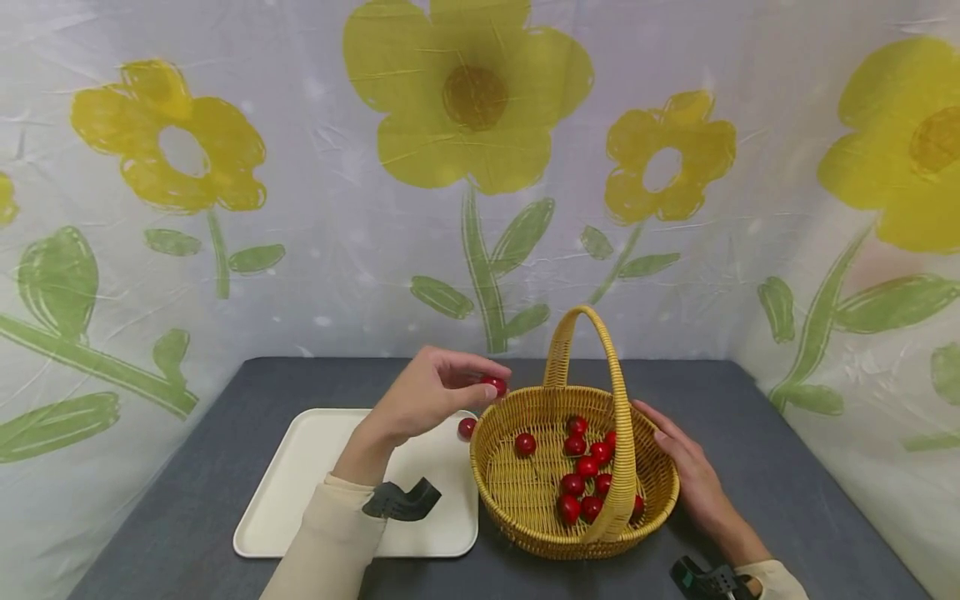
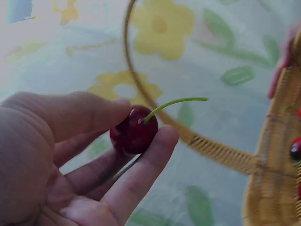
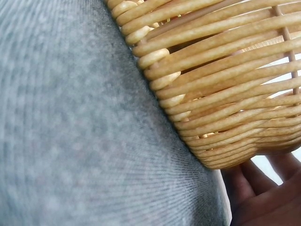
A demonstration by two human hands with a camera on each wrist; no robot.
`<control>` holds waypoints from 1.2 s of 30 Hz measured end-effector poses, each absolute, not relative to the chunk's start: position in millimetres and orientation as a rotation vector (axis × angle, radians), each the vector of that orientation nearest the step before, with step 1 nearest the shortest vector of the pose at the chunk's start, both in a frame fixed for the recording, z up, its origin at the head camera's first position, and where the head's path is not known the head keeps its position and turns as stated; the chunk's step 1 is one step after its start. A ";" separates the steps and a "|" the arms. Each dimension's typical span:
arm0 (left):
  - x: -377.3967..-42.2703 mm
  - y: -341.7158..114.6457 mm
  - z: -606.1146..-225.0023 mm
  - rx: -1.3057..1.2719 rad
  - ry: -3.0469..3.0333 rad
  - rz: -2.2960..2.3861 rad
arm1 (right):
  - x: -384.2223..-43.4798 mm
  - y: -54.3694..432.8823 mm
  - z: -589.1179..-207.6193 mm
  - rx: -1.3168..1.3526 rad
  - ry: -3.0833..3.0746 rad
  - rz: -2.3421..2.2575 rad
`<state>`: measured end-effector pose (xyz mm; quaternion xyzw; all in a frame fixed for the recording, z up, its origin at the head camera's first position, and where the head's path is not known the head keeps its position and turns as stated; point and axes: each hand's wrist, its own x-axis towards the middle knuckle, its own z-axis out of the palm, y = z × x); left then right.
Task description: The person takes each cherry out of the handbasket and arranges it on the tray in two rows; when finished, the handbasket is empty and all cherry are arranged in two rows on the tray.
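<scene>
My left hand (image 1: 427, 396) pinches a dark red cherry (image 2: 134, 129) between thumb and fingers, its green stem (image 2: 176, 102) pointing away from the palm. In the head view this hand is at the left rim of a yellow wicker basket (image 1: 517, 533), above the white tray (image 1: 277, 517). My right hand (image 1: 697, 483) rests along the basket's right side, its fingers extended against the outer weave (image 3: 225, 117). Several red cherries (image 1: 587, 467) lie inside the basket, mostly towards its right half; one cherry (image 1: 525, 444) sits apart on the left.
Another cherry (image 1: 467, 428) is at the tray's right edge, close beside the basket. The basket's tall arched handle (image 1: 622, 417) rises over its opening. A dark grey table (image 1: 187, 500) carries everything, with a flower-printed cloth (image 1: 337, 250) behind it.
</scene>
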<state>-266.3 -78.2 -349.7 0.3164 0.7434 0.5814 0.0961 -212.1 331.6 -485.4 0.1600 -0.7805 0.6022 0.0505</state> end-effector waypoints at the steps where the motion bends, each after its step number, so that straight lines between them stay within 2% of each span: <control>1: -267.2 -82.9 -347.9 0.921 2.197 1.749 | -211.9 331.2 -485.2 0.486 -2.379 1.829; 18: -276.7 -155.5 -339.4 0.725 2.438 1.766 | -212.8 331.6 -486.4 0.457 -2.395 1.839; 28: -297.9 -159.4 -363.5 0.643 2.492 1.680 | -210.6 331.2 -484.8 0.490 -2.373 1.853; 36: -311.4 -145.9 -392.8 0.516 2.709 1.384 | -212.7 332.2 -486.6 0.467 -2.386 1.840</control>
